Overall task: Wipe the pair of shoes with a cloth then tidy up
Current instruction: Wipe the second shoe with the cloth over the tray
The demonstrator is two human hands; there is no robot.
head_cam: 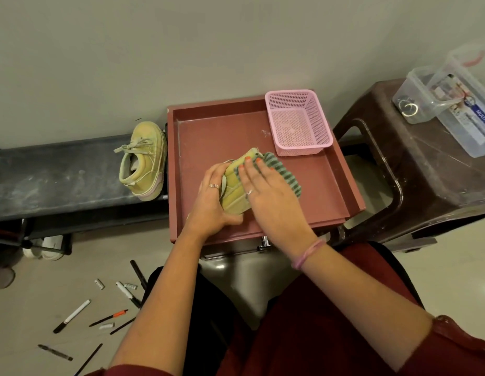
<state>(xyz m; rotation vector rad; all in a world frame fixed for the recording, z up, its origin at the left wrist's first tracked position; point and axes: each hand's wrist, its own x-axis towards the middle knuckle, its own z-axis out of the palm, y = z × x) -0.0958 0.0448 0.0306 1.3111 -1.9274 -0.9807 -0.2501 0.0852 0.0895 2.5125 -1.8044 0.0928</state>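
Two yellow shoes show here. One shoe (237, 185) lies inside the big red tray (328, 185), near the front. The left hand (213, 202) grips this shoe from its left side, with the fingers curled over the top and the thumb down by the heel. The right hand (265, 191) lies flat, its fingers straight, and presses a striped green cloth (286, 172) onto the shoe. The cloth sticks out past the fingers on the right side.

The other shoe (143, 162) sits on its own on the dark bench (59, 172), just beside the tray's left wall. Its laces are loose.

A pink basket (298, 122) with small holes stands in the far right corner of the tray. Nothing can be seen inside it.

On the right stands a brown stool (415, 169). Clear plastic boxes (447, 101) rest on top of it. One small clear box holds a metal ring (408, 108). The longer box has some small things in it, but they are too blurry to name.

Many pens (73, 316) and pen caps lie spread on the pale floor (32, 294) at the lower left.
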